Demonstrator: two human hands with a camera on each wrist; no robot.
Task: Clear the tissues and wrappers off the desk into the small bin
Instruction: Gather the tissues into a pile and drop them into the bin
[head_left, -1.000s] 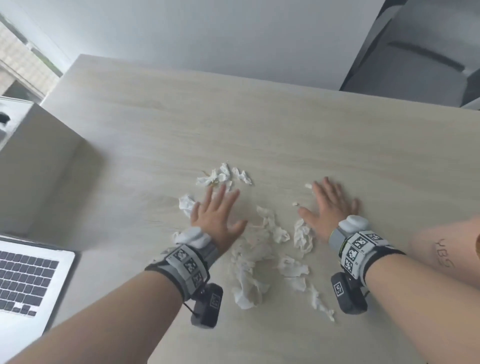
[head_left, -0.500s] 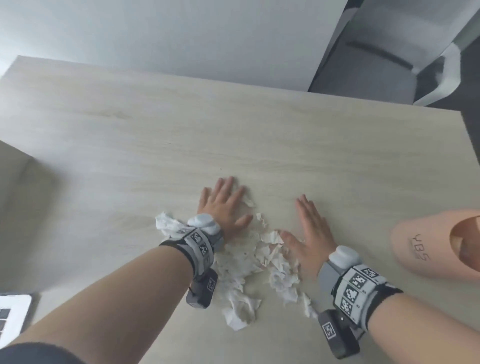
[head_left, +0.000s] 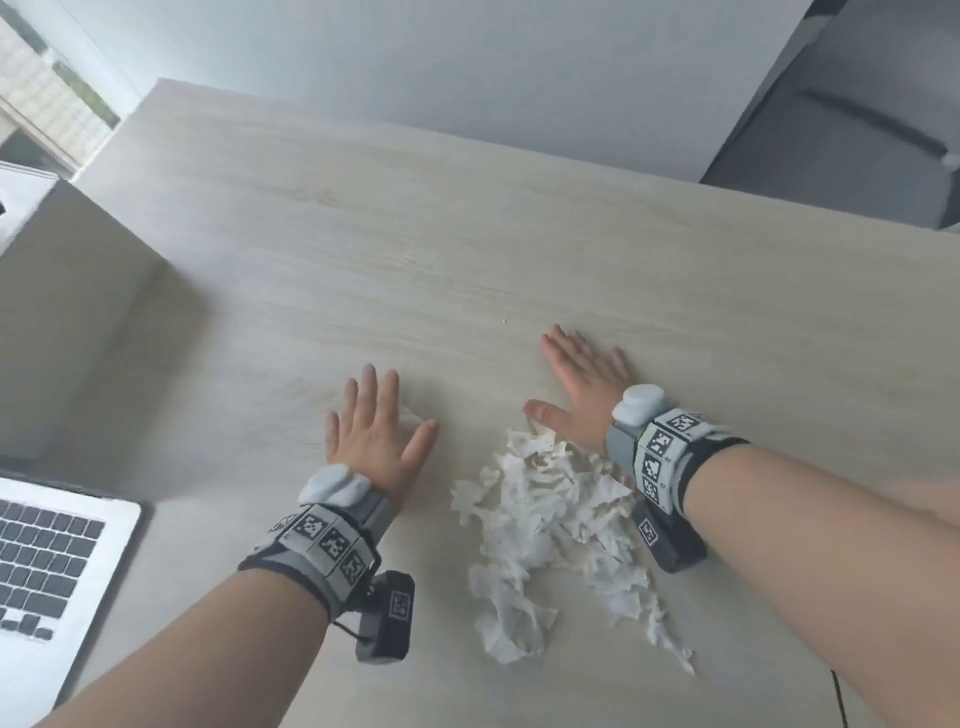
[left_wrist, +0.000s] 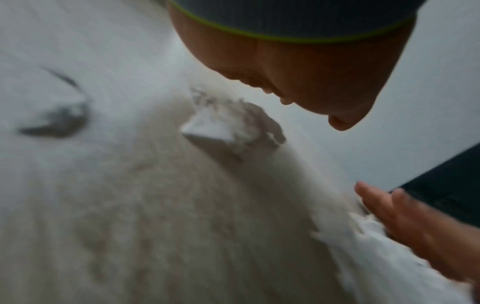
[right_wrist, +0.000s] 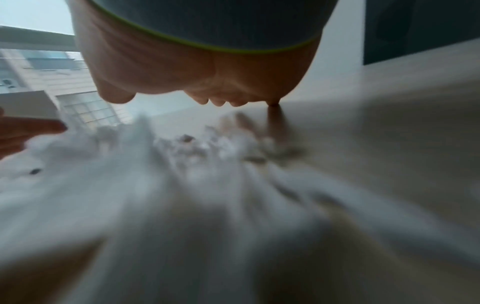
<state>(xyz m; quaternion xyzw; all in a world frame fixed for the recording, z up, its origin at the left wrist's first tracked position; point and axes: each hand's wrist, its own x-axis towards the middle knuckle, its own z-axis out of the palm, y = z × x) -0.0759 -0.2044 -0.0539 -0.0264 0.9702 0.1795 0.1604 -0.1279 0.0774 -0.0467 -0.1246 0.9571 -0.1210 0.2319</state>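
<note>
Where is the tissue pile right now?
In the head view, the tissue pile lies on the desk between both wrists, against the right hand.

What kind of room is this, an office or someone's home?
Probably an office or study, though I can't be sure. A pale wood desk holds an open laptop, a grey chair stands behind it, and the window shows another building.
</note>
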